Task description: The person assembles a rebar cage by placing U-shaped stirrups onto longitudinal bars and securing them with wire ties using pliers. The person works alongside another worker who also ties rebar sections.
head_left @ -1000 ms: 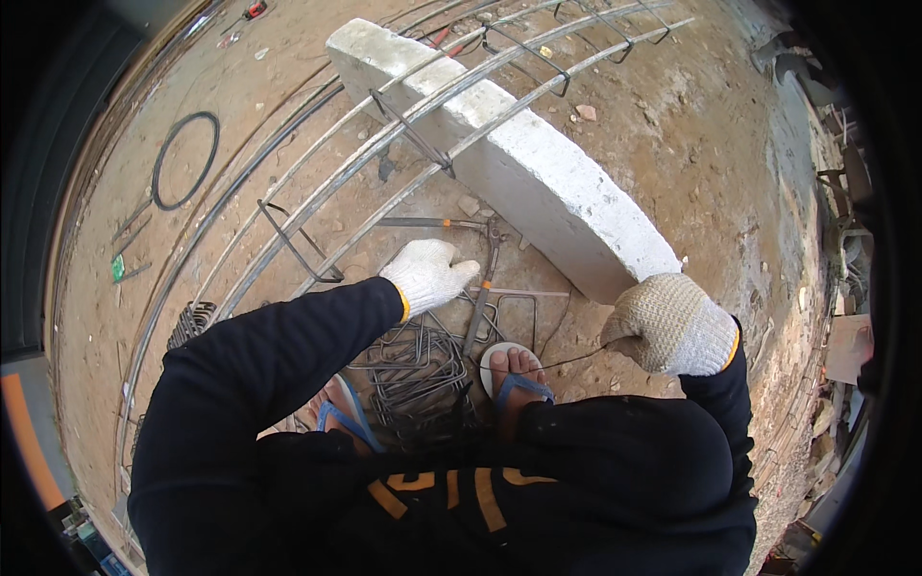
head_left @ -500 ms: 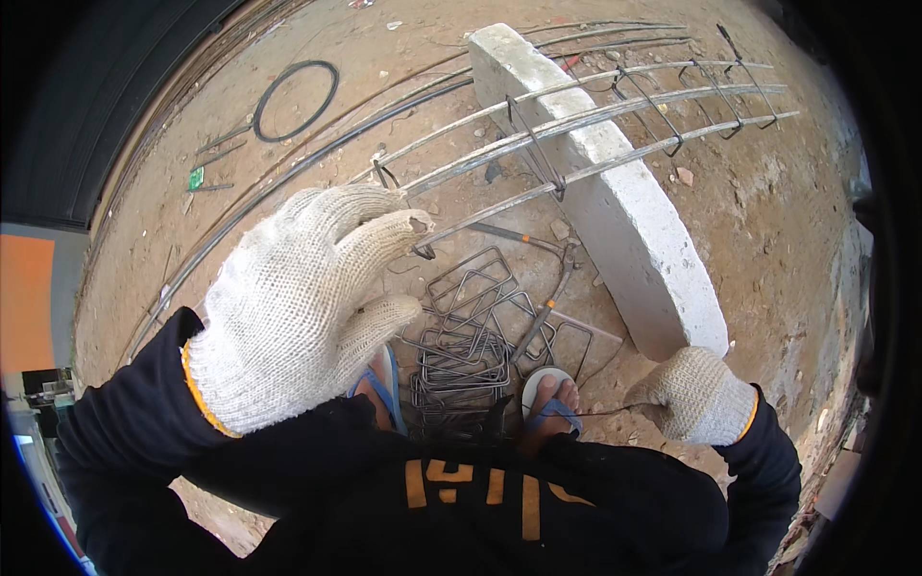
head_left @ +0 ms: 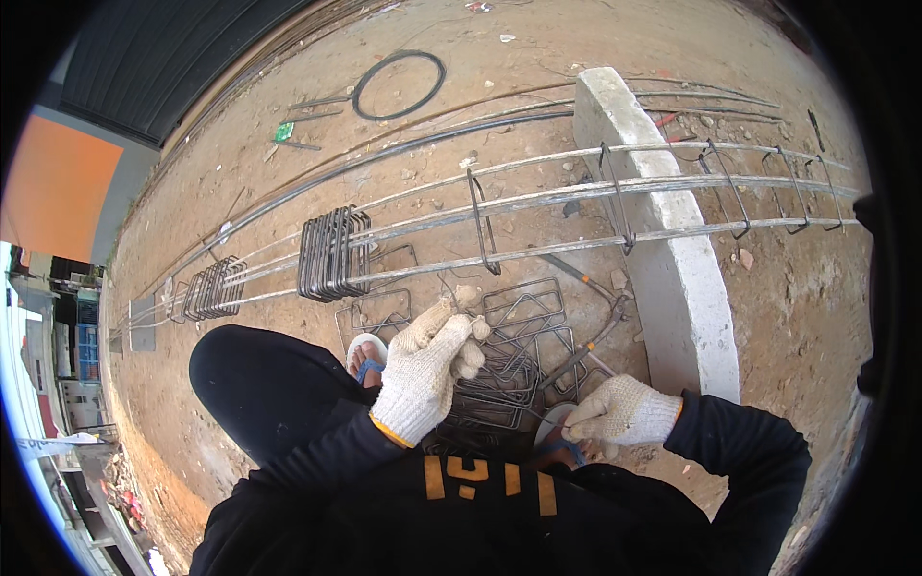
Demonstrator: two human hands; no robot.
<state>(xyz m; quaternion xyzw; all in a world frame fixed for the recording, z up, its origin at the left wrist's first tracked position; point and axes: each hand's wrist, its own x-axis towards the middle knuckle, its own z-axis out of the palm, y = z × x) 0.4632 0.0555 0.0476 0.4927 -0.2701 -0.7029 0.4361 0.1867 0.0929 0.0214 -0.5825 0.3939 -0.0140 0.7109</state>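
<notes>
My left hand [head_left: 423, 370], in a white knitted glove, is closed in front of the long steel bars [head_left: 538, 200]. A short thin wire [head_left: 445, 285] seems to stick up from its fingertips. To the right, my gloved right hand [head_left: 624, 413] is closed on a thin dark wire that points left, low over my right foot. A single stirrup [head_left: 482, 223] hangs around the bars above my left hand. Farther left a tight bundle of stirrups [head_left: 331, 254] is threaded on them, with another bundle [head_left: 216, 288] beyond. Loose rectangular stirrups [head_left: 499, 384] lie piled between my feet.
An upright pale concrete slab [head_left: 663, 278] props up the bars at right, where several spaced stirrups [head_left: 730, 192] surround them. Long-handled cutters [head_left: 600, 331] lie on the dirt by the slab. A wire coil [head_left: 399, 84] and a green item [head_left: 283, 132] lie at the back.
My left hand has come away from the bars, down and toward my right hand, and its fingers have closed. My right hand has moved slightly left. The view has shifted, showing the stirrup bundles.
</notes>
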